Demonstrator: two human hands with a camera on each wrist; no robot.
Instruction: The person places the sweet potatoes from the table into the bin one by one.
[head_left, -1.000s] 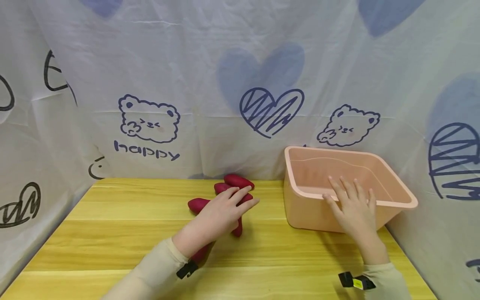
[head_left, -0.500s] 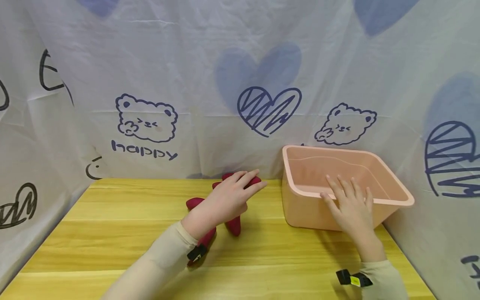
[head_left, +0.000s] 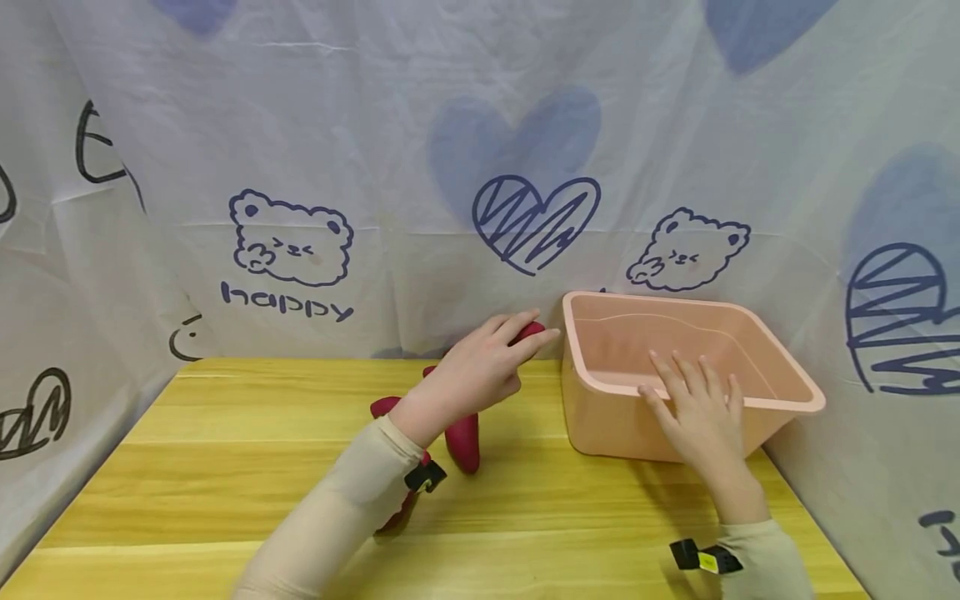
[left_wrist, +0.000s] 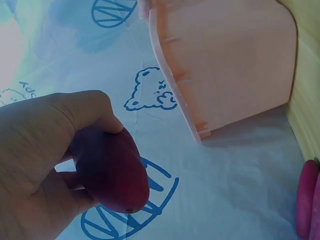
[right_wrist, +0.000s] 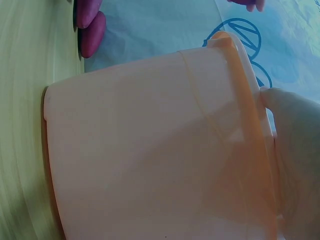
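Observation:
My left hand (head_left: 474,371) holds a dark red sweet potato (head_left: 529,332) in the air, left of the pink plastic bin (head_left: 615,421). In the left wrist view, thumb and fingers curl round this sweet potato (left_wrist: 112,172), its blunt end pointing outward. My right hand (head_left: 701,425) rests on the bin's near rim, fingers spread and straight over the inside. The right wrist view shows the thumb (right_wrist: 275,97) against the rim. Below my left arm, more sweet potatoes lie on the table, among them one in the middle (head_left: 462,442) and one by the wrist (head_left: 397,518), partly hidden.
The bin stands at the right rear of the wooden table (head_left: 225,467). A white printed cloth (head_left: 405,283) hangs behind the table and along both sides. Another sweet potato (head_left: 383,406) lies left of my forearm.
My left hand has taken hold of a sweet potato at the back of the pile, raised it and carried it right, towards the bin. The right hand has stayed at the rim.

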